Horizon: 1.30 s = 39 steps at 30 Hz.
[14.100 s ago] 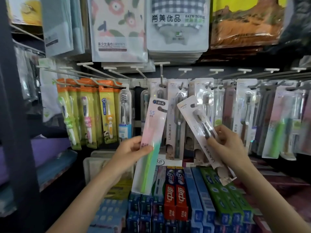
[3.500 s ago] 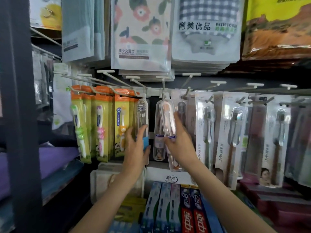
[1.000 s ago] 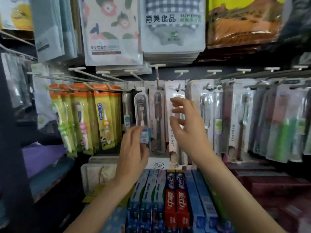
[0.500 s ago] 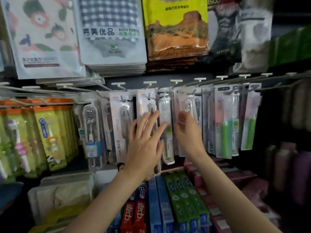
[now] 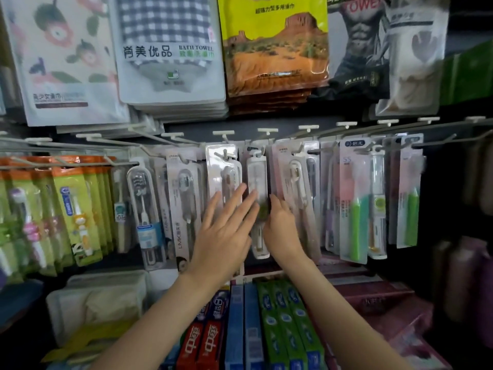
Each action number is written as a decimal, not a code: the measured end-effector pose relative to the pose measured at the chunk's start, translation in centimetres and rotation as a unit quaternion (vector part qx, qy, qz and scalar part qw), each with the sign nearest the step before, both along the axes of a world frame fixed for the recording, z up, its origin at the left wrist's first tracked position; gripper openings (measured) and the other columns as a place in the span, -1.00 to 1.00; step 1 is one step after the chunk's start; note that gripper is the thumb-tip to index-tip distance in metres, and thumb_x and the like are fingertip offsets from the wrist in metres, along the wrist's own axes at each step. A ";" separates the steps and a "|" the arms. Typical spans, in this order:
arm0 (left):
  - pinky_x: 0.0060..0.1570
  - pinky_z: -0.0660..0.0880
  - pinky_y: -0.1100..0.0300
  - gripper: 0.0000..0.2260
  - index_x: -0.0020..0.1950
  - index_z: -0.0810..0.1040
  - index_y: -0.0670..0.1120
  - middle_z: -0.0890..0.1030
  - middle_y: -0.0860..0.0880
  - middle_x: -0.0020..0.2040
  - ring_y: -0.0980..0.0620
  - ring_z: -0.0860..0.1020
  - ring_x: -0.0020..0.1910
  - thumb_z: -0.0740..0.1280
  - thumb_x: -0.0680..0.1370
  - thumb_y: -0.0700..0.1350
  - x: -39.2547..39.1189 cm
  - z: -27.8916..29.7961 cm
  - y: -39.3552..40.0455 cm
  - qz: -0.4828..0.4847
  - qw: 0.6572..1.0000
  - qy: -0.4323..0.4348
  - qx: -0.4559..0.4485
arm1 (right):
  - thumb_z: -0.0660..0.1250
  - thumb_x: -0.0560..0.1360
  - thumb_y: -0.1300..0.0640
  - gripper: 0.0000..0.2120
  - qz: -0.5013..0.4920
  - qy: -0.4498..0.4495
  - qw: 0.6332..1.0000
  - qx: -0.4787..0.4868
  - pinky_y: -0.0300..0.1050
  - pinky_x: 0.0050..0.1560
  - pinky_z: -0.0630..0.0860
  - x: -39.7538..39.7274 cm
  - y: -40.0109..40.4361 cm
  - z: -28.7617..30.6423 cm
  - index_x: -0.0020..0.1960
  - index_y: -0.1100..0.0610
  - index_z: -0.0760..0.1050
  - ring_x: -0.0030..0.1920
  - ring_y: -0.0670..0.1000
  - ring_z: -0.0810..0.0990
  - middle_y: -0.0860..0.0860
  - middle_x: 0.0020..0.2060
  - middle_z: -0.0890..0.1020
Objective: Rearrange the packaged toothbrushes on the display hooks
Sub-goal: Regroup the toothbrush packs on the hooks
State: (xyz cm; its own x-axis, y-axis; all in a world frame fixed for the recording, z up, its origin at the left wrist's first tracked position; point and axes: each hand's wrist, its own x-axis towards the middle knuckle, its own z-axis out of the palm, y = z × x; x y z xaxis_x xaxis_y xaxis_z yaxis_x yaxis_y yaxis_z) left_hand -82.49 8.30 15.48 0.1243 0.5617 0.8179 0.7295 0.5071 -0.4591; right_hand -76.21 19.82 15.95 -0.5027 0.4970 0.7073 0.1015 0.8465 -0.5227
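Packaged toothbrushes hang in a row on white-tipped display hooks point(image 5: 223, 133). My left hand point(image 5: 226, 233) lies flat with spread, straight fingers on a white carded toothbrush pack point(image 5: 222, 166); its fingertips reach the clear toothbrush case point(image 5: 256, 172) hanging beside it. My right hand point(image 5: 284, 233) is at the right edge of that clear case, fingers curled round its side, thumb hidden. More white packs point(image 5: 296, 177) hang just right of it, and pink-and-green packs point(image 5: 354, 209) further right.
Orange-and-green children's toothbrush packs point(image 5: 72, 209) fill the left hooks, with another clear case point(image 5: 144, 209) beside them. Bagged towels point(image 5: 170, 49) hang above. Toothpaste boxes point(image 5: 282, 324) lie on the shelf below my arms. A white tub point(image 5: 96, 303) sits lower left.
Both hands have left the clear cases at the left and moved right along the row. In the last half second they hardly moved: left palm flat, right hand at the clear case.
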 end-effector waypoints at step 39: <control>0.25 0.23 -0.02 -0.73 0.14 0.53 0.00 0.56 -0.10 -0.27 -0.10 0.54 -0.13 0.17 0.50 -0.01 -2.2 0.3 -0.8 -0.029 1.000 0.007 -0.001 | 0.20 0.55 0.25 -0.36 0.194 0.088 0.953 -0.214 -0.04 0.23 0.45 1.0 -1.7 -2.4 0.51 0.01 -0.03 0.19 0.00 0.49 -0.05 0.26 0.45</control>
